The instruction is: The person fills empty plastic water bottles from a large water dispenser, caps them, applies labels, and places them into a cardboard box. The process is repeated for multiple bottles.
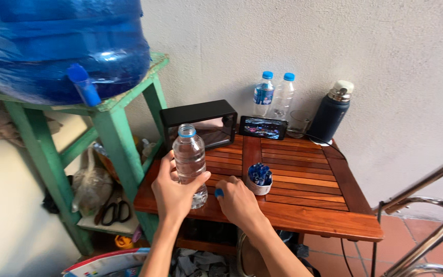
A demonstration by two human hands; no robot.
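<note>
Blue plastic cap [219, 193] sits pinched in the right hand [239, 202] fingertips, low on the slatted wooden table [303, 200]. At nine o'clock, the left hand [173, 192] fingers wrap the clear open plastic bottle [189, 161], upright on the table. A small white cup of blue caps [259, 178] stands at two o'clock.

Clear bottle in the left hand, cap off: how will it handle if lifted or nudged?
The clear bottle looks thin-walled, so it probably dents under a firm squeeze from the left hand. It seems nearly full, so likely heavy for its size. With the blue cap off at the right hand, a tilt would probably spill. Tall and narrow, apt to tip.
</note>
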